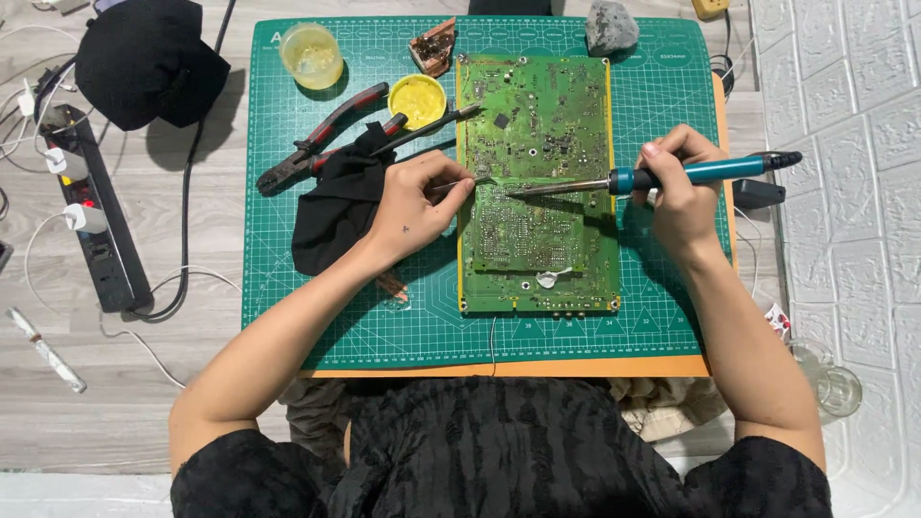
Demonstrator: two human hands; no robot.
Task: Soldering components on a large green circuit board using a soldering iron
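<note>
The green circuit board [535, 182] lay flat in the middle of your green cutting mat [288, 288], its long side running away from you. Your right hand [679, 187] was closed around the blue handle of a soldering iron [662, 176], held nearly level, with the metal tip reaching left to the middle of the board. Your left hand [417, 201] rested at the board's left edge, thumb and fingers pinched on a thin strand of solder wire [460, 183] that pointed toward the iron's tip; the two ends sat just beside each other over the board, though whether they touched could not be made out.

Under your left wrist lay a crumpled black cloth [336, 206]. Just beyond it sat red-and-black pliers [321, 139], and a small round yellow tin [417, 99] stood beside the board's far left corner. Further back on the mat stood a clear plastic cup [311, 55], a small piece of brown circuit board [434, 46] and a grey stone [611, 26]. Off the mat to your left, on the bench, a black power strip [91, 206] lay with white plugs in it, and a black bundle of fabric [149, 62] sat behind it.
</note>
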